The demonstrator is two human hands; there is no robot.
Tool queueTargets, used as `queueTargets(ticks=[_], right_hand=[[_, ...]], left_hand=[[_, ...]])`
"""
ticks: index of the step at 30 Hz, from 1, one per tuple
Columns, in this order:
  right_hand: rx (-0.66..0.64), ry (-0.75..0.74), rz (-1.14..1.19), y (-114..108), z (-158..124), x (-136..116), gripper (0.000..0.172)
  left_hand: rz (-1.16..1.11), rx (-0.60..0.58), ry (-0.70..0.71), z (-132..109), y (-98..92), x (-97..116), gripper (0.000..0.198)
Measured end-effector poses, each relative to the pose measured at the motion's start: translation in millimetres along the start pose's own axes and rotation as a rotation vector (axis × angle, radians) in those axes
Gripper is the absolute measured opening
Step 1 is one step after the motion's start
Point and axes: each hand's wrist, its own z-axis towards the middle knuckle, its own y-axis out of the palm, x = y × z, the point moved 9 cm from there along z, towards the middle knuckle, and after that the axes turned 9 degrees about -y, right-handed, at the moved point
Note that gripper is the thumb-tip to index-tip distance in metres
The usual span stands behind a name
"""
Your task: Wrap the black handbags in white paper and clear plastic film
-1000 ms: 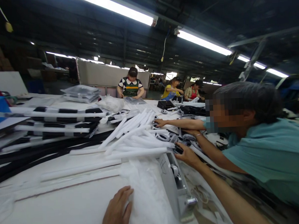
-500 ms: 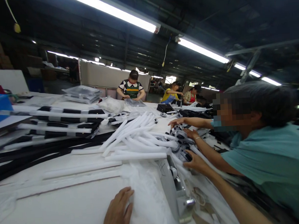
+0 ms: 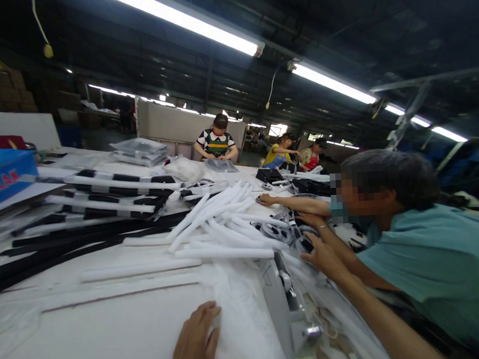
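Note:
My left hand (image 3: 195,337) rests at the near edge of the white table, fingers stretched and thumb apart, holding nothing. It lies beside a crumpled sheet of clear plastic film (image 3: 238,313). Reaching far to the right, my right hand (image 3: 324,255) has its thumb and fingers apart at a coiled black strap in clear wrapping (image 3: 305,244). Its fingertips seem to touch that coil, though the contact is partly hidden. More wrapped coils (image 3: 276,231) lie just left of it. Beside them is a heap of white foam tubes (image 3: 226,223).
A grey tape dispenser (image 3: 284,300) stands between my hands. A co-worker in a teal shirt (image 3: 428,250) leans in from the right, both hands among the coils. Bagged black-and-white bundles (image 3: 115,194) and a blue box (image 3: 6,178) are at left. Other people work across the table.
The view has shifted slightly, moving things a little rightward. The co-worker's far hand has reached further left over the coils. My right hand stays at the coils; my left still rests on the table.

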Motion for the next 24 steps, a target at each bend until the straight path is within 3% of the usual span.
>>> queueTargets(ticks=[3,9,13,16,24], right_hand=[[-0.09,-0.021,-0.036,13.0,4.5,-8.2,0.058],[-0.026,-0.104,0.033,-6.4,10.4,-37.7,0.046],[-0.212,-0.208,0.191,20.7,11.0,-66.8,0.044],[-0.326,-0.241,0.235,43.5,10.7,-74.6,0.038],[-0.354,-0.313,0.232,69.6,26.0,-77.9,0.052]], left_hand=[[0.0,-0.017,0.005,-1.1,0.4,1.2,0.035],[-0.011,-0.03,-0.031,-1.4,0.6,1.0,0.035],[-0.045,-0.045,-0.08,-1.8,-1.5,1.3,0.034],[-0.07,-0.066,-0.105,-2.2,-2.8,2.3,0.035],[-0.05,-0.117,-0.1,-1.7,0.5,3.3,0.039]])
